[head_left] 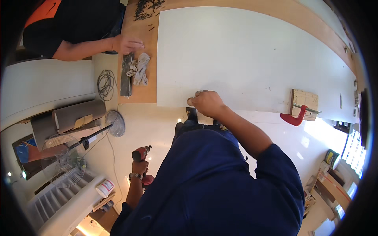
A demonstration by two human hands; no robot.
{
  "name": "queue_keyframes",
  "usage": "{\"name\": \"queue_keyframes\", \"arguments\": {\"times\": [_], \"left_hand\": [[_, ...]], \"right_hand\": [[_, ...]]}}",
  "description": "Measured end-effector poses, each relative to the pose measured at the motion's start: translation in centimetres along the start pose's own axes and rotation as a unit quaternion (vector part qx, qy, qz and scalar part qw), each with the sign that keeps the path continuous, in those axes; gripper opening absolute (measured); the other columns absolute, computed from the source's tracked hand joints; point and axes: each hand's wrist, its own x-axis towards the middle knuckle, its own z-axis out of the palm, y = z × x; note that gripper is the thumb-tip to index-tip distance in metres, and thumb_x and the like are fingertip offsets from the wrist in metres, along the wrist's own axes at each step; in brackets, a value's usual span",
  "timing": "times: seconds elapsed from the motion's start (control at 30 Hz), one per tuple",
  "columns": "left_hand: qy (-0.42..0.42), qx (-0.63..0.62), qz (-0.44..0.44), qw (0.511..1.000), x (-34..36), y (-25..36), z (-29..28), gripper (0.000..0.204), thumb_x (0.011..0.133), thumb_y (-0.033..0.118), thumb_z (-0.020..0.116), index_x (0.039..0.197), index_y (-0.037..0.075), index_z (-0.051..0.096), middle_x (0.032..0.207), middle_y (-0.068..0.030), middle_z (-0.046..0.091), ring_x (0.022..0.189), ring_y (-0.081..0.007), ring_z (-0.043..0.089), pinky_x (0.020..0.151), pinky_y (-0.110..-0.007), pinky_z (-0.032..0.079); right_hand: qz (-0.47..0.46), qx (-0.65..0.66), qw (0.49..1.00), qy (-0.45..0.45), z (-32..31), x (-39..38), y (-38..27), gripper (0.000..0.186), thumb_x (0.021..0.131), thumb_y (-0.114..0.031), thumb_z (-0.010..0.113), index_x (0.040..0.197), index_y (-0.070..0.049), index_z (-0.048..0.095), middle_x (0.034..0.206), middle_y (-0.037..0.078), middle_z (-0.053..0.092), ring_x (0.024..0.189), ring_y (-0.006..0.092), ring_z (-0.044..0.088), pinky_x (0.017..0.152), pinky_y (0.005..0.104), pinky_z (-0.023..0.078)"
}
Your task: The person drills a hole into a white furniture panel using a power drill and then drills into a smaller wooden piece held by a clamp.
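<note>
My left hand (140, 168), with a watch at the wrist, hangs low beside my body and grips a red and black cordless drill (139, 154). The drill points away from me and stays clear of the bench. At the near edge of a large white panel (236, 47) is my right hand (208, 103), its fingers curled closed against the surface. Whatever those fingers may hold is hidden. Further right, a red clamp (300, 117) grips a wooden block (305, 98) at the panel's near edge.
At left, a co-worker's hand (126, 44) touches a dark bar (126, 76) beside a crumpled cloth (142, 69) on the wooden bench (138, 97). Dark screws (146, 8) lie scattered at the back. A standing fan (65, 159) and coiled cable (105, 84) are on the left.
</note>
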Motion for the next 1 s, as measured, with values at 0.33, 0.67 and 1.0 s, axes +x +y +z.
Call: {"name": "queue_keyframes", "arguments": {"times": [0.33,0.67,1.0], "left_hand": [[-0.081,-0.081,0.061,0.991,2.8,-1.9,3.0,0.012,0.071,-0.002,0.064,0.068,0.004,0.054,0.054,-0.0066,0.056,0.040,-0.0179,0.055,0.037,-0.032,0.045],[-0.110,0.016,0.031,0.993,18.3,-6.5,4.7,0.007,0.073,0.008,0.062,0.068,0.003,0.063,0.054,-0.0087,0.061,0.046,-0.0216,0.063,0.045,-0.035,0.052],[-0.032,0.223,0.163,0.961,26.6,-5.1,3.4,0.014,0.078,0.013,0.057,0.065,0.007,0.060,0.052,-0.0076,0.059,0.043,-0.0207,0.059,0.042,-0.036,0.048]], "right_hand": [[-0.003,-0.218,0.962,-0.167,0.4,2.9,-2.2,0.012,0.082,-0.013,0.060,0.079,-0.010,0.070,0.088,0.011,0.069,0.088,0.0262,0.068,0.068,0.0389,0.056],[0.141,-0.070,0.987,0.035,0.6,0.9,-4.7,0.016,0.083,-0.021,0.062,0.077,-0.007,0.068,0.084,0.013,0.068,0.083,0.0298,0.067,0.073,0.0409,0.053],[0.416,-0.035,0.893,0.168,6.4,-25.8,4.7,0.033,0.070,-0.006,0.065,0.103,-0.008,0.065,0.118,0.018,0.059,0.102,0.0361,0.061,0.089,0.0424,0.051]]}}
